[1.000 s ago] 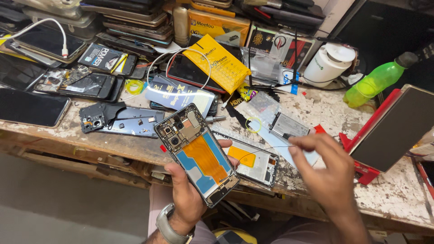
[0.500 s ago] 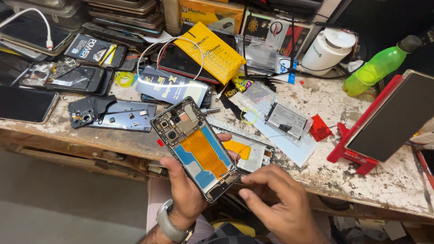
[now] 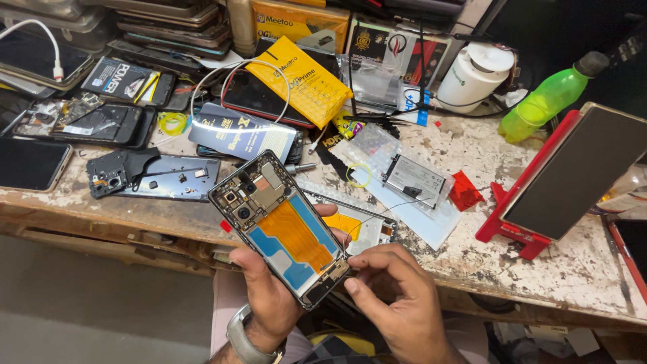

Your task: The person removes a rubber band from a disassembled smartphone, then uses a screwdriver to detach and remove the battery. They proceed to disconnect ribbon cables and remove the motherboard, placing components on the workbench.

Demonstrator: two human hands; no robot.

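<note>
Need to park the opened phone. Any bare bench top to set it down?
Best bare patch: bench top along the front edge, right of the battery and in front of the red stand. A smaller strip lies between the white tub and green bottle. The left half is crowded with phones, back cover and boxes.

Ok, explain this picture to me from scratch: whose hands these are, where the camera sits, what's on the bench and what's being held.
The camera sits on a person's head and looks down at their own two bare hands. The left hand holds an opened smartphone with an orange flex sheet inside, tilted above the bench edge. The right hand pinches at the phone's lower end with its fingertips. Behind lies a worn, paint-flecked wooden workbench strewn with parts: a flat grey phone battery, a yellow packet, a green plastic bottle, a white round tub and a red stand propping a dark panel.
</note>
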